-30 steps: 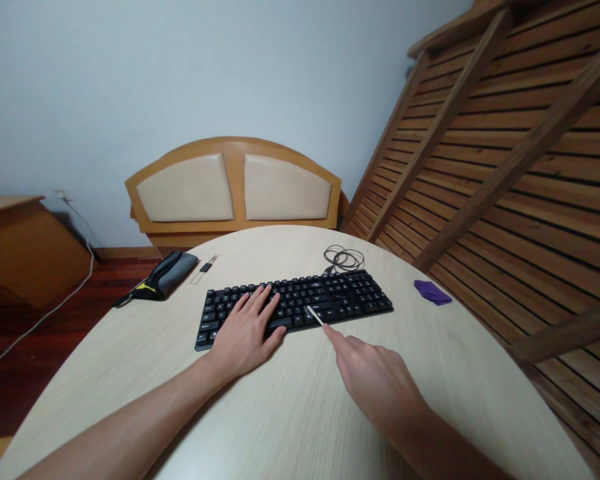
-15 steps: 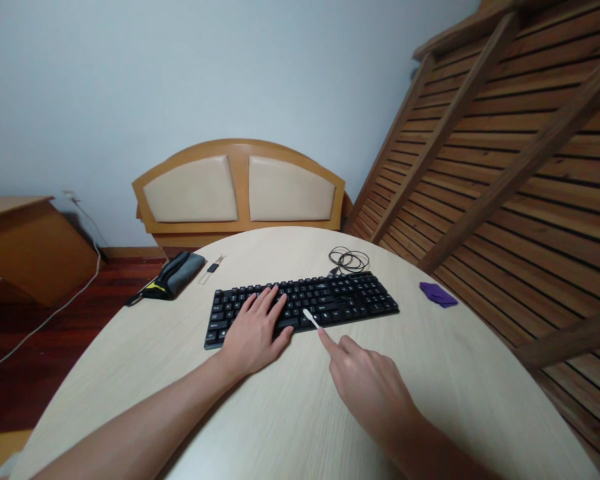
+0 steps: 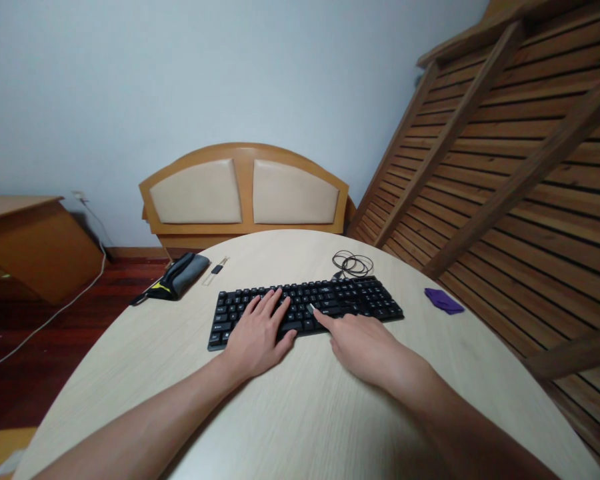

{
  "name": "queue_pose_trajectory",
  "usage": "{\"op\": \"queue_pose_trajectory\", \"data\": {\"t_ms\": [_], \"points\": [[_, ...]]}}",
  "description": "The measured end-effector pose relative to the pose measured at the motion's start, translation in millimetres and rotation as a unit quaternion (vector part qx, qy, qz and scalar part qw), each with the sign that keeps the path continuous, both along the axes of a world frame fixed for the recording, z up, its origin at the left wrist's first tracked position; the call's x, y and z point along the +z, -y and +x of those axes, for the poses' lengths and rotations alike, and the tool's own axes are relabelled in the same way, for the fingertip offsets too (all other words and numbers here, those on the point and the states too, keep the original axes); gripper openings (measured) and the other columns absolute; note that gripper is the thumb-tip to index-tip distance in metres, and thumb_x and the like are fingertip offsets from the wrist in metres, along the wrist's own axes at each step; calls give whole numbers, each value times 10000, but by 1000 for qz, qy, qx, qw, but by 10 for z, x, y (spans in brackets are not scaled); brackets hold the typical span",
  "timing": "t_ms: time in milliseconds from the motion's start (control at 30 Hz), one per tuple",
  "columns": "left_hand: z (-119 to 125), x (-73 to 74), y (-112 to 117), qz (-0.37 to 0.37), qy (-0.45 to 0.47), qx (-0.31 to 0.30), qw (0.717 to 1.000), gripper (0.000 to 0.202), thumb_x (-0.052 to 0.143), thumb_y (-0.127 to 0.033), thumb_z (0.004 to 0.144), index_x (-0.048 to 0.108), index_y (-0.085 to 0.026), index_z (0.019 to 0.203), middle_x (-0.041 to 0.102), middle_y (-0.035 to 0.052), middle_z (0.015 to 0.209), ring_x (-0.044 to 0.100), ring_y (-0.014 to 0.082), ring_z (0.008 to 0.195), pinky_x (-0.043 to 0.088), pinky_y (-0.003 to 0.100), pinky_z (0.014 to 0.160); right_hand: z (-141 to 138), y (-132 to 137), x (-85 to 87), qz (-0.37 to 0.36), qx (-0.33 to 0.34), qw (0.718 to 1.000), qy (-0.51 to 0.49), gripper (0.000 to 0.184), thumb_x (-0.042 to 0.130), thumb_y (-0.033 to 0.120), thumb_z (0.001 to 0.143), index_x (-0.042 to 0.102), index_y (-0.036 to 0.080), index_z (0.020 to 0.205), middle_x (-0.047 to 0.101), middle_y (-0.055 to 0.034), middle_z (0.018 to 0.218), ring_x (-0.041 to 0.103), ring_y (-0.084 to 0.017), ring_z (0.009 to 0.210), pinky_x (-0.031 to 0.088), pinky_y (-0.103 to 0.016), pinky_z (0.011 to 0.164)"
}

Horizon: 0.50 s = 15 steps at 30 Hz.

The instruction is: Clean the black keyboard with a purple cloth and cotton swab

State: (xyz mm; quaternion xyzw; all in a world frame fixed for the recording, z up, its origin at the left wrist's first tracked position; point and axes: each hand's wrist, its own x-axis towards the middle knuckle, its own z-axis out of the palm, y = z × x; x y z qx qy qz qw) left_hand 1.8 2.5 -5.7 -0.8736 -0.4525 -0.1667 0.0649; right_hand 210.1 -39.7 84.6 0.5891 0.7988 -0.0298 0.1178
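Since half a second ago, the right hand [image 3: 363, 340] has moved up over the front edge of the black keyboard [image 3: 343, 297] and turned flatter, so that only a short end of the white stick [image 3: 311, 309] now shows past its index fingertip, among the keys near the middle. That hand is closed around the stick, index finger stretched along it, the other fingers curled underneath and mostly hidden; whether the tip presses on a key I cannot tell. The left hand [image 3: 260, 337] lies with its fingers spread on the left half of the keyboard, grasping nothing and covering many keys, just as before. Both hands limit access to the front of the keyboard, while its right end is uncovered. Close behind its back edge sits a loosely coiled black cable [image 3: 353, 264]. Bare tabletop separates the keyboard from a folded purple cloth [image 3: 443, 301] near the right rim and from a small black item [image 3: 217, 270] on a pale strip, beyond which a grey and black pouch [image 3: 185, 275] sits at the left rim. In front, the round table [image 3: 290, 413] is open between the two forearms. Past its far edge stands a padded headboard [image 3: 247, 193], and a slatted wooden panel [image 3: 505, 173] rises at the right.
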Motion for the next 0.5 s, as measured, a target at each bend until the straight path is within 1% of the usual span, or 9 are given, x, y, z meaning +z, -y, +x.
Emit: {"op": "queue_pose_trajectory", "data": {"t_ms": [67,133,233,300,400,500], "points": [[-1,-12,-3,3,6,-2,1000,622,554,-456,957,486,-129,1482,417,176,1574,402,338,1449,327,530,1191,23,39,-41,-1,18,1000,15,677,421,34,889,422,207,1544,773,-168,1039,751,-314,905,526,-376,711],[0,-20,-5,5,10,-3,1000,623,558,-459,955,486,-133,1481,415,172,1576,403,338,1448,326,529,1192,40,73,-61,-2,27,999,20,651,431,43,894,451,194,1527,774,-166,1036,752,-308,880,527,-373,702],[1,-19,-11,6,6,-2,1000,629,557,-465,955,481,-136,1486,413,170,1578,407,339,1445,329,529,1190,56,85,-60,1,27,1000,14,562,447,140,953,473,184,1513,777,-167,1019,751,-319,870,531,-390,701],[1,-13,-16,4,0,-1,1000,634,550,-469,957,477,-133,1490,411,173,1578,406,338,1446,331,530,1189,64,67,-49,6,24,1000,6,540,434,185,979,469,208,1518,780,-160,1010,751,-326,872,530,-399,702],[3,-8,-20,2,-8,-1,1000,634,542,-469,960,475,-130,1492,399,176,1584,396,332,1454,331,527,1190,73,30,-22,2,7,1000,-13,550,416,192,987,440,226,1535,777,-158,1034,747,-330,912,522,-398,718],[4,-15,-18,6,-5,-2,1000,631,546,-465,960,476,-130,1491,397,175,1585,388,328,1460,327,523,1194,71,11,4,-11,-18,1000,-22,562,393,215,1006,377,190,1567,772,-176,1038,742,-332,933,511,-389,727]]}}
